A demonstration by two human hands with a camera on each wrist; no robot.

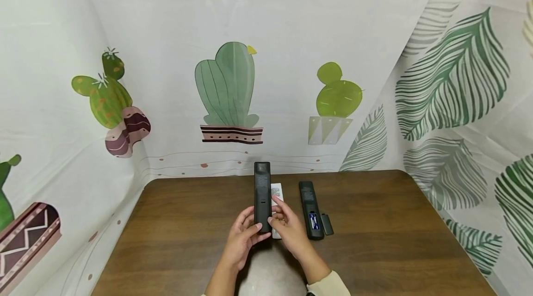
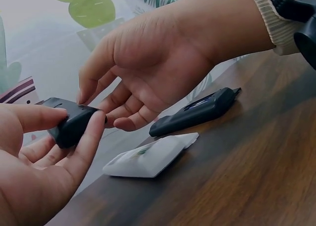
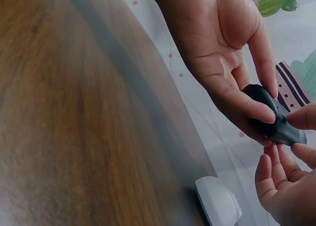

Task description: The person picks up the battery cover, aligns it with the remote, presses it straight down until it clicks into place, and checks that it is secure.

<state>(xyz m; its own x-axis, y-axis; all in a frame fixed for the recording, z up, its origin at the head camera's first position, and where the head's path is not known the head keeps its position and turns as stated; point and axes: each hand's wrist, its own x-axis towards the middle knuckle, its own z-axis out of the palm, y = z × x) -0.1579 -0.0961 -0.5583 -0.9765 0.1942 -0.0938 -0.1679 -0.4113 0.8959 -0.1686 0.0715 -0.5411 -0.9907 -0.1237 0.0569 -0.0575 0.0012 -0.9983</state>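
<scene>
A black remote control (image 1: 262, 185) is held upright over the near middle of the table, its back with a printed label turned to the head view. My left hand (image 1: 243, 240) grips its lower end between thumb and fingers. From the other side my right hand (image 1: 290, 229) pinches the lower edge, thumb on the back. In the left wrist view the remote (image 2: 71, 122) appears end-on, its far part hidden. Partly behind it lies a slim white object (image 1: 276, 190) with small print. Further right is a second black remote (image 1: 308, 199), batteries (image 1: 314, 221) showing in its open compartment.
A loose black battery cover (image 1: 326, 225) lies against the second remote's right side. The brown wooden table (image 1: 183, 231) ends at the back against a white cloth (image 1: 166, 55) printed with cacti; a leaf-patterned cloth hangs on the right.
</scene>
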